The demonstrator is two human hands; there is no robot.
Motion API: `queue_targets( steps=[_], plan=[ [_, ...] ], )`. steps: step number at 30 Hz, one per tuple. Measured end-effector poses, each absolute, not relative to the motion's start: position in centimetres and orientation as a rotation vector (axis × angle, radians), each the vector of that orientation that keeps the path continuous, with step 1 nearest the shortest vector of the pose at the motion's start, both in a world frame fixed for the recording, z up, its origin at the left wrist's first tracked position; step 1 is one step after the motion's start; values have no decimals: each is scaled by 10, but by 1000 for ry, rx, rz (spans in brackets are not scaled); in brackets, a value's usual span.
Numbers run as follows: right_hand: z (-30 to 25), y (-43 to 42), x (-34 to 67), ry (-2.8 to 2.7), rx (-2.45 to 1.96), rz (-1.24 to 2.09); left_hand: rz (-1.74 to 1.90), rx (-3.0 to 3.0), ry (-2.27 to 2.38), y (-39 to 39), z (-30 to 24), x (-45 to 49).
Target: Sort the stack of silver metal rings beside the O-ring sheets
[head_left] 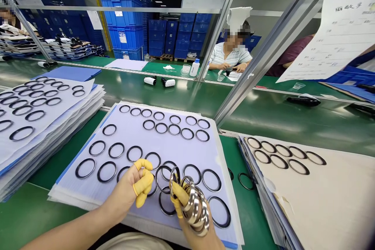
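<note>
My right hand [190, 211], with yellow finger cots, holds a bunch of shiny metal rings [195, 203]; several hang over its fingers. One more ring [175, 175] stands nearly edge-on at its fingertips. To its left, my left hand [137, 183] also wears yellow finger cots, its fingers curled in with nothing visible between them. Both hands are above a white sheet [175, 150] on a stack, where black-and-silver rings lie in rows. A ring [106, 172] lies left of my left hand, another [220, 211] right of my right hand. Some rings are partly hidden behind my hands.
Stacked sheets with rings stand on the left [43, 125] and right [316, 187]. A loose ring [246, 181] lies between stacks. A metal frame post [252, 62] slants across the green bench. Beyond, a co-worker [230, 54] sits near a white bottle [194, 67]; blue crates [125, 39] are behind.
</note>
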State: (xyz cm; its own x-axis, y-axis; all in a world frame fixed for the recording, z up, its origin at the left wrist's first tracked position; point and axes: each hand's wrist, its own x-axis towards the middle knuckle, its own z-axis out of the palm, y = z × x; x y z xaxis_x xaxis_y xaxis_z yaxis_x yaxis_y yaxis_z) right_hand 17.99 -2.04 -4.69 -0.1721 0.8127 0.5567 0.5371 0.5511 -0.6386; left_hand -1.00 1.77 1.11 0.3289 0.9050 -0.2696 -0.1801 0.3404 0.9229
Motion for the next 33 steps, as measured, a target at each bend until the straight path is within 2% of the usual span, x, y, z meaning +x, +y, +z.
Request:
queue_targets(
  steps=[4,9,14,19,25,33],
  plan=[
    [-47,-22,180,-1851,-1033,262,753,925,871,12,-1,-12],
    [-41,-20,168,-1973,-1136,554,382,1017,597,9,6,-16],
    [-32,-20,165,-2032,-1190,594,110,1091,452,6,10,-17],
    [2,-23,173,-2238,-1154,992,104,1186,465,-1,1,-25],
    [3,-30,178,-1947,-950,1448,237,1669,537,-8,10,-29],
    [2,-49,166,-1697,-947,1447,453,1454,516,-15,11,-25]
  ],
)
